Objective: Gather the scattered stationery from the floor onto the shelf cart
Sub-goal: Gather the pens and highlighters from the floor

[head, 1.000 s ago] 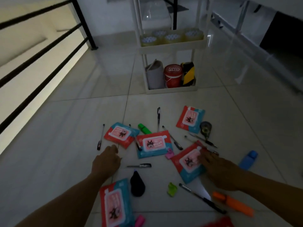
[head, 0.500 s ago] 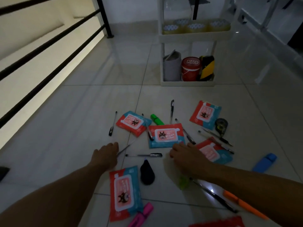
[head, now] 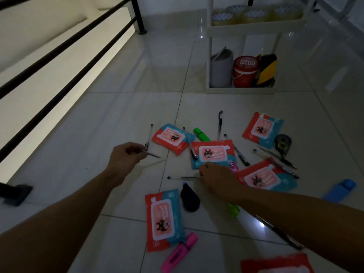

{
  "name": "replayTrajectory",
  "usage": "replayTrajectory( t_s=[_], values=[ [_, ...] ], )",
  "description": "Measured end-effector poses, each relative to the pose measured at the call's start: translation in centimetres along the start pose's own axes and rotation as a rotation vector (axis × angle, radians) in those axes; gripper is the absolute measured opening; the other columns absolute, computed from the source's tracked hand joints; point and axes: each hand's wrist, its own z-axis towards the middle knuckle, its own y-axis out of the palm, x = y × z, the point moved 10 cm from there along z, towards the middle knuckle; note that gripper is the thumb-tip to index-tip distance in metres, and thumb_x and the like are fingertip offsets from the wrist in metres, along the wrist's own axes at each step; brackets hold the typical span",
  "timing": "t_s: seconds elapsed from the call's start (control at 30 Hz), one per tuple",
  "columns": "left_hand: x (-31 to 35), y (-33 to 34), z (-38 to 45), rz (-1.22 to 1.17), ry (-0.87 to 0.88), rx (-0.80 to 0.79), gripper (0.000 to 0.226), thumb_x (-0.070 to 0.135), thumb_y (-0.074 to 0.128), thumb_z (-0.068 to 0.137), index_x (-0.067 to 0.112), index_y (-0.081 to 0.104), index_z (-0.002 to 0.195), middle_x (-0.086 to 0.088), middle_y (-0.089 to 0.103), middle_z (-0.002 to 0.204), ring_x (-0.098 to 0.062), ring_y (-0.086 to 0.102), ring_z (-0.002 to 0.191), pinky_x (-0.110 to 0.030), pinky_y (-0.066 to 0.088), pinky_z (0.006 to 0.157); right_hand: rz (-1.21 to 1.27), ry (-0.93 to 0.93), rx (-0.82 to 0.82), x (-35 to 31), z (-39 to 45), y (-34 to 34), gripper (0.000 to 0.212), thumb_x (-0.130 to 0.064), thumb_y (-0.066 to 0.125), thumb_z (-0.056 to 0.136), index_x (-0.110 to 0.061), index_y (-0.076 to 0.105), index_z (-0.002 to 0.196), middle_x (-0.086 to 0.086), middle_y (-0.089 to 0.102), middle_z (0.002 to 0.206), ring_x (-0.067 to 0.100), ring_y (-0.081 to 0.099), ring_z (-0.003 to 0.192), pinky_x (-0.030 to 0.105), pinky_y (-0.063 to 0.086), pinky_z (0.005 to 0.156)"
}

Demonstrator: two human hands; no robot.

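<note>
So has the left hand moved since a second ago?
Yes. The left hand has lifted off the floor with a thin pen, toward the loose pen left of the wipes pack.

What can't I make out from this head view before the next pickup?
- Left hand: holds a thin pen, motion-blurred.
- Right hand: covers the end of the pen on the floor; grip unclear.
- Green item: mostly hidden under the right forearm.
- Red pack: cut off by the bottom edge.
- Cart top shelf: cut off by the top edge, contents blurred.
</note>
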Motion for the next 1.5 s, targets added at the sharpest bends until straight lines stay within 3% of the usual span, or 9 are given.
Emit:
replayTrajectory(
  t_s=[0.17,0.33,0.53,0.63,0.83,1.0,1.07,1.2,1.5],
  values=[
    [2.0,0.9,-0.4,-0.276,-0.054,0.022,0.029,0.013,0.074,0.085,0.016,0.069,0.114,0.001,0.072,0.101,-0.011,0.065,0.093,-0.026,0.050,0.077,0.463,-0.042,0.079,0.3,-0.6,-2.9,0.006,-0.024,0.056,0.097,-0.019,0.057,0.101,-0.003,0.058,0.100,0.010,0.055,0.088,0.030,0.051,0.080],
    [4.7,5.6,-1.5,-0.331,-0.086,-0.233,0.025,0.022,0.054,0.100,0.014,0.064,0.122,-0.009,0.071,0.111,-0.022,0.069,0.102,-0.039,0.056,0.085,0.843,-0.090,0.166,-0.6,-2.0,-8.3,0.010,-0.024,0.063,0.095,-0.019,0.066,0.103,-0.012,0.064,0.094,-0.001,0.059,0.083,0.013,0.049,0.069],
    [7.9,9.8,-4.4,-0.110,-0.002,-0.485,0.029,0.036,0.043,0.104,0.025,0.063,0.122,-0.007,0.066,0.108,-0.018,0.069,0.087,-0.028,0.057,0.066,1.213,0.093,0.279,0.6,-2.6,-11.3,0.019,-0.029,0.062,0.096,-0.015,0.071,0.086,0.013,0.071,0.082,0.006,0.059,0.064,0.023,0.049,0.060],
    [9.1,10.1,-5.1,-0.044,0.059,-0.513,0.028,0.032,0.044,0.104,0.021,0.063,0.121,-0.007,0.065,0.097,-0.011,0.062,0.078,-0.024,0.055,0.065,1.278,0.178,0.250,0.6,-2.3,-11.0,0.025,-0.029,0.062,0.095,-0.007,0.072,0.090,0.007,0.071,0.076,0.007,0.058,0.062,0.020,0.048,0.056],
    [7.5,10.8,-6.6,-0.160,-0.145,-0.675,0.031,0.020,0.049,0.101,0.016,0.054,0.132,-0.009,0.064,0.123,-0.019,0.063,0.113,-0.035,0.054,0.084,1.314,0.302,0.187,-0.1,-0.9,-8.4,0.028,-0.031,0.062,0.095,-0.005,0.072,0.095,0.005,0.074,0.082,0.011,0.060,0.068,0.018,0.047,0.055],
    [6.0,10.0,-6.5,-0.078,-0.108,-0.717,0.046,-0.004,0.056,0.093,0.012,0.051,0.136,-0.005,0.065,0.118,-0.010,0.069,0.096,-0.022,0.054,0.072,1.559,0.321,0.057,-0.9,0.9,-6.4,0.027,-0.032,0.062,0.095,-0.008,0.071,0.104,0.011,0.076,0.095,0.013,0.063,0.070,0.027,0.050,0.065],
    [5.0,9.2,-5.8,-0.110,-0.149,-0.657,0.040,-0.003,0.052,0.094,0.010,0.053,0.132,-0.007,0.065,0.112,-0.012,0.065,0.092,-0.023,0.051,0.071,1.446,0.364,0.078,0.4,1.9,-5.8,0.027,-0.032,0.058,0.097,-0.008,0.070,0.103,0.011,0.075,0.091,0.015,0.063,0.069,0.029,0.050,0.063],
    [2.4,8.3,-4.8,-0.225,-0.302,-0.540,0.030,0.009,0.043,0.100,0.015,0.056,0.126,-0.006,0.064,0.101,-0.013,0.058,0.078,-0.024,0.048,0.061,0.712,0.363,0.163,2.7,3.7,-5.4,0.024,-0.035,0.058,0.097,-0.013,0.063,0.090,0.000,0.063,0.079,0.010,0.060,0.070,0.026,0.049,0.059],
    [0.2,8.4,-4.6,-0.275,-0.375,-0.498,0.029,0.005,0.045,0.096,0.009,0.052,0.124,-0.007,0.060,0.098,-0.012,0.050,0.072,-0.023,0.043,0.059,0.417,0.412,0.101,1.7,4.8,-1.3,0.015,-0.020,0.046,0.101,-0.016,0.048,0.087,0.010,0.059,0.102,0.024,0.060,0.096,0.040,0.052,0.088]
  ],
)
